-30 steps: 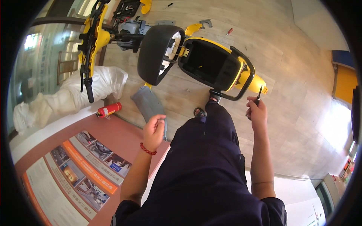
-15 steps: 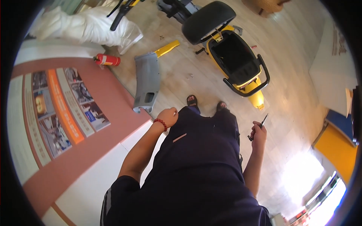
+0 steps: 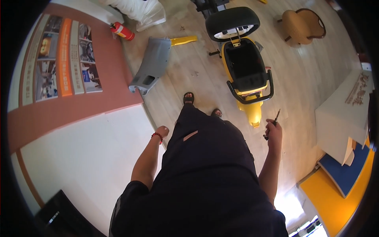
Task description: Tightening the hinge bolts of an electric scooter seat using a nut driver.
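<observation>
The wood-plank floor [image 3: 294, 85] runs ahead of and around the person, giving one lane between the scooter and the grey panel and a wider one on the scooter's right. A white surface [image 3: 79, 158] and a brick-red wall panel [image 3: 113, 75] edge the left side. On the right, a white folded board [image 3: 341, 114] and a yellow panel [image 3: 335, 197] with a blue one [image 3: 345, 172] limit the room. The yellow scooter [image 3: 252, 111] stands ahead, right of centre, its black seat [image 3: 233, 19] tipped up over the open storage compartment [image 3: 244, 61]; its tail points toward the person. The grey body panel [image 3: 156, 59] lies along the left edge, beside a yellow strip [image 3: 183, 40]. Farther off are a tan chair [image 3: 298, 27] and a red fire extinguisher [image 3: 123, 31].

The left hand [image 3: 162, 131], below a red bead bracelet [image 3: 157, 136], hangs beside the left thigh; its fingers are turned from view, so I cannot tell how far open it is or whether it holds anything. The right hand [image 3: 274, 128] is closed around a screwdriver [image 3: 278, 114], thin shaft angled forward, near but apart from the scooter's tail.
</observation>
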`<state>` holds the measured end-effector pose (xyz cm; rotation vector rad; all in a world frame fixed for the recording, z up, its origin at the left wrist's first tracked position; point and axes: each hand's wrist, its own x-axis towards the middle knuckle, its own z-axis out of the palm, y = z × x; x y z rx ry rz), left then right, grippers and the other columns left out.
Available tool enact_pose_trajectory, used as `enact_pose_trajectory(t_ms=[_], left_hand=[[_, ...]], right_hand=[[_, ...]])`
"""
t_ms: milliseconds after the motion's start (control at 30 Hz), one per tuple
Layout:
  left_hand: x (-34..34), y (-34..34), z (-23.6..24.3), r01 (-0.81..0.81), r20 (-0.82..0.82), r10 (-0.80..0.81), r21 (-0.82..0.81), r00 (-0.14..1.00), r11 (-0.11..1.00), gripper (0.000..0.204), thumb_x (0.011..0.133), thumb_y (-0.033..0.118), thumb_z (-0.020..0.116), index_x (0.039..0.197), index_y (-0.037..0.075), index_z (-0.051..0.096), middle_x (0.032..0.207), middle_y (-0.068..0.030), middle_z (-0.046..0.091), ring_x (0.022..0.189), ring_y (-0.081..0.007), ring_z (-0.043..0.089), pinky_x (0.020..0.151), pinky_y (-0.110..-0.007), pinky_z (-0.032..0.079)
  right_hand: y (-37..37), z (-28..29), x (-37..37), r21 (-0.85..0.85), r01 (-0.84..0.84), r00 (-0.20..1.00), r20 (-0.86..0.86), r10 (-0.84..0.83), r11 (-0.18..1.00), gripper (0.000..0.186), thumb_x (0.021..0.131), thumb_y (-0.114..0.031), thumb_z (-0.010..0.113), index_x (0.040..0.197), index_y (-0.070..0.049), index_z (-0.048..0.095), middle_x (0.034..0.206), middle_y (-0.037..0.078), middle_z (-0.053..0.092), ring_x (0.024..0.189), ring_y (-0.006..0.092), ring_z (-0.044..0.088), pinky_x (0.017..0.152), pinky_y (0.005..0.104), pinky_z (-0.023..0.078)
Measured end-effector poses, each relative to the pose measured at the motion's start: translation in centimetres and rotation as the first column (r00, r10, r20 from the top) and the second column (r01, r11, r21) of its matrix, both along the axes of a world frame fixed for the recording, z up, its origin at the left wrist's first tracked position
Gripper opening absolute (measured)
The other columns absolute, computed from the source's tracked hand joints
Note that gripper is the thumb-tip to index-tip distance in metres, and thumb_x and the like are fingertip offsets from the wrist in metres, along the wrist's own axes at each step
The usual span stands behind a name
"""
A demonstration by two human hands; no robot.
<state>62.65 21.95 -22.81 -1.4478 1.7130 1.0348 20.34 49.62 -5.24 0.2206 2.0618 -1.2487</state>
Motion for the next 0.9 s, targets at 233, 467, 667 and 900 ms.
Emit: enact_pose_trajectory(t_ms=[233, 467, 667, 900], left_hand=[[0.5, 2.8, 0.1, -0.076, -0.166, 0.072, -0.017, 0.983, 0.997, 0.034, 0.082, 0.023, 0.036, 0.067, -0.002, 0.055, 0.061, -0.0180, 0.058, 0.054, -0.0282, 0.060, 0.060, -0.039, 0.048], [0.7, 2.2, 1.9, -0.209, -0.116, 0.206, -0.020, 0.972, 0.978, 0.032, 0.083, 0.020, 0.038, 0.067, -0.002, 0.054, 0.060, -0.0177, 0.057, 0.054, -0.0262, 0.061, 0.057, -0.039, 0.048], [0.2, 0.9, 2.5, 0.003, -0.032, -0.003, 0.003, 0.999, 1.000, 0.023, 0.082, 0.017, 0.044, 0.075, 0.001, 0.058, 0.059, -0.0086, 0.056, 0.047, -0.0186, 0.052, 0.045, -0.033, 0.042], [-2.8, -1.9, 2.5, -0.077, -0.114, 0.081, 0.042, 0.990, 0.996, 0.031, 0.081, 0.019, 0.046, 0.102, 0.001, 0.060, 0.080, -0.0122, 0.061, 0.066, -0.0210, 0.061, 0.057, -0.033, 0.051]], right_hand=[[-3.2, -0.7, 0.0, -0.077, -0.139, 0.987, 0.075, 0.145, 0.987, 0.019, 0.080, -0.011, 0.053, 0.094, 0.000, 0.059, 0.065, 0.000, 0.050, 0.047, 0.0068, 0.043, 0.042, 0.0208, 0.034], [-3.0, -1.0, -0.7, -0.006, -0.220, 0.974, -0.049, 0.220, 0.975, 0.020, 0.081, -0.013, 0.053, 0.094, 0.000, 0.059, 0.065, 0.001, 0.051, 0.048, 0.0078, 0.045, 0.042, 0.0223, 0.036], [0.7, -2.7, 1.0, 0.024, -0.168, 0.985, 0.043, 0.167, 0.985, 0.017, 0.080, -0.015, 0.054, 0.089, -0.001, 0.059, 0.064, 0.002, 0.051, 0.046, 0.0090, 0.046, 0.041, 0.0232, 0.036], [4.0, -3.8, 2.9, 0.094, -0.112, 0.990, 0.098, 0.103, 0.989, 0.016, 0.079, -0.016, 0.055, 0.086, -0.003, 0.059, 0.063, 0.002, 0.052, 0.046, 0.0094, 0.047, 0.039, 0.0236, 0.036]])
